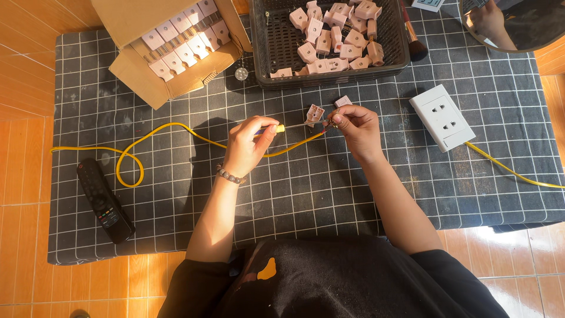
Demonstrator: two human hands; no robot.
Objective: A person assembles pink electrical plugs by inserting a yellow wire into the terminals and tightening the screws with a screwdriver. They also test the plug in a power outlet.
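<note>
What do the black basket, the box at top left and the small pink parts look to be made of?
Basket: likely moulded plastic, matt black, with a fine grid of slots. Box: brown corrugated cardboard, flaps folded open. Pink parts: apparently hard plastic, smooth, with crisp moulded edges.

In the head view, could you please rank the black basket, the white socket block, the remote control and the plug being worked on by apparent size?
1. black basket
2. remote control
3. white socket block, close to the remote
4. plug

Bright, warm sunlight falls from the upper right; the left hand (247,144) and cardboard box (170,47) throw hard dark shadows leftward on the checked mat (329,194); the orange floor (26,65) glares; focus is sharp throughout; slight wide-angle bending shows at the edges.
</note>
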